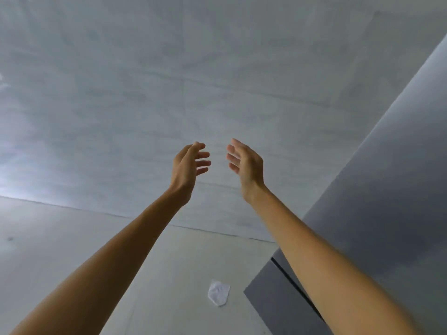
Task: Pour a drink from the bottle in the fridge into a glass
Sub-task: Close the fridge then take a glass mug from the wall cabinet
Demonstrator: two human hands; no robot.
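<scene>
Pale grey, faintly veined slab surface [121,93] fills most of the view from my head camera, crossed by thin joint lines [96,209]. At right, a dark grey, smooth, flat-fronted unit [399,189] rises on a slant, and a narrow black seam [292,284] divides its near part into two panels. I cannot tell whether this unit is the fridge, and I cannot tell from this view where the bottle or the glass stands.

Both bare forearms reach from the near edge toward the far centre. The left hand [191,165] and the right hand [245,165] are raised side by side, palms turned toward each other and apart. The fingers of each are loosely spread and gently curved, and neither hand grasps or touches anything.

A small white crumpled scrap [219,293] lies on the pale surface near me, between the two forearms and just left of the dark unit's near corner.
</scene>
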